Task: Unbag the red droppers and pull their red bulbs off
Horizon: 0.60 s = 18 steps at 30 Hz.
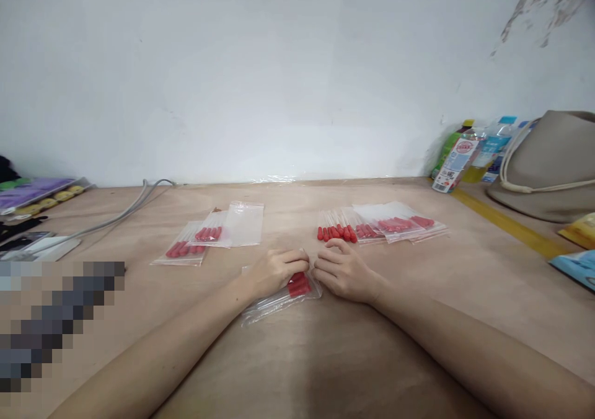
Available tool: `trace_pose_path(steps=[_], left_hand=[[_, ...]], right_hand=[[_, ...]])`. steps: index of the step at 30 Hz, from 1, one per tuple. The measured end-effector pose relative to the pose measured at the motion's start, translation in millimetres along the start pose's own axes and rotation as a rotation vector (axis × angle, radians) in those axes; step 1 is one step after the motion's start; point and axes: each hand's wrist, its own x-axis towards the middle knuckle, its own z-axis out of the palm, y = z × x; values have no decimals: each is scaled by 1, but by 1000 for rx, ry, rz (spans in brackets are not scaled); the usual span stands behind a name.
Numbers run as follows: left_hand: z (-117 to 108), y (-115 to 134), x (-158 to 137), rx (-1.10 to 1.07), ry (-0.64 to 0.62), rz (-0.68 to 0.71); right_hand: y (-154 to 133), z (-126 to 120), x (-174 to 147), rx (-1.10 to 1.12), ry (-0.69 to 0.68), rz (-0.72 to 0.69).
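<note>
Likely light, slippery | pinch clear plastic bag (268, 305) by edge | left hand (277, 271) over bag, right hand (344, 274) beside; cannot tell grips

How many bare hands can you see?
2: the left hand over a clear bag, the right hand beside the bag's right edge. The pixelated patch may hide others.

I am working in bright, diffuse light; the pale wall (297, 84) is showing almost evenly lit. A broad, soft-edged shadow is darkening the near tabletop (474, 270) between my forearms (465, 351). The clear bag (267, 307) under my left grip (283, 267) is throwing small glints. Wide-angle distortion is stretching my forearms towards the edges; coarse pixel blocks are masking the lower left.
</note>
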Motion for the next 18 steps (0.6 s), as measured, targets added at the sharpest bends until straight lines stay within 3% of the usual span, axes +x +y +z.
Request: trace_pose_path(steps=[5,9,15,18], left_hand=[[-6,3,4,-80,-116,-28],[-8,-3,0,-128,-59,-50],[-15,-9,-4,-126,56,-93],[-20,-3,-2,-181,23,-142]], right_hand=[[1,-2,7,32,-66,-21],[8,0,2,77,-143,-33],[14,-3,-8,269,-214,74],[12,-10,-8,406,-276,164]])
